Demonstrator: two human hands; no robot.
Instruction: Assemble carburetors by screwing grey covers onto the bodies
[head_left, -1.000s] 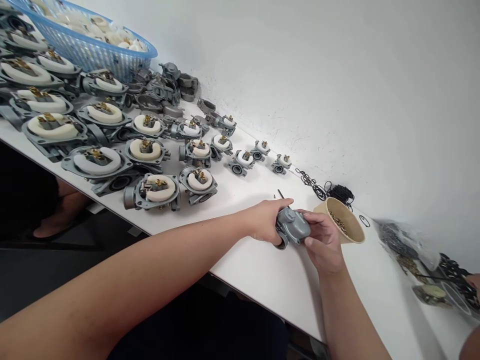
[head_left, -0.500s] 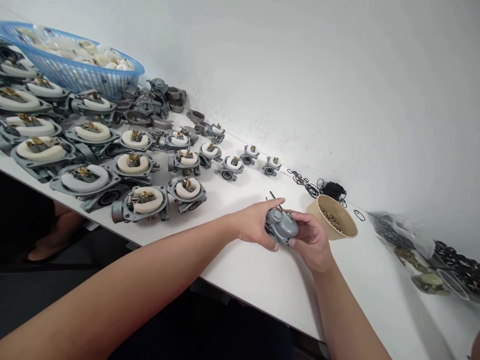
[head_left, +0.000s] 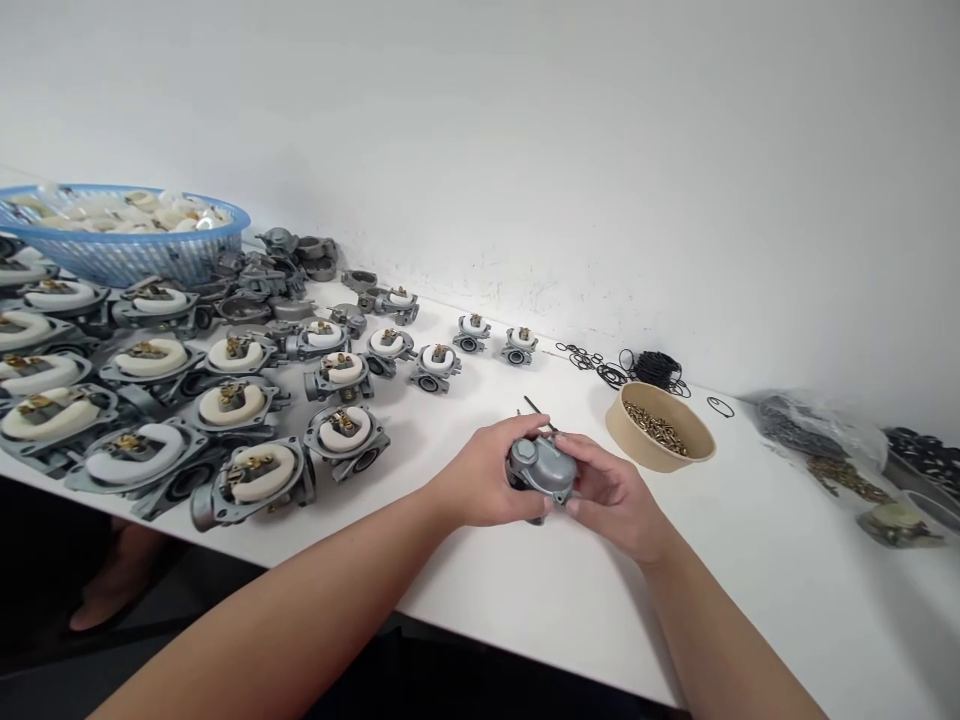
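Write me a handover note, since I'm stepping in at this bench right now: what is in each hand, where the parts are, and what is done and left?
Left hand: grips the grey metal part from its left side.
Right hand: holds the same part from the right, fingers on its cap, just above the white table.
Nearby: paper bowl of small brass pieces right of the hands; black rubber rings by the wall behind it.
Done: rows of parts with white inserts lie at the left.
Left: bare grey parts are heaped by the blue basket of white pieces.
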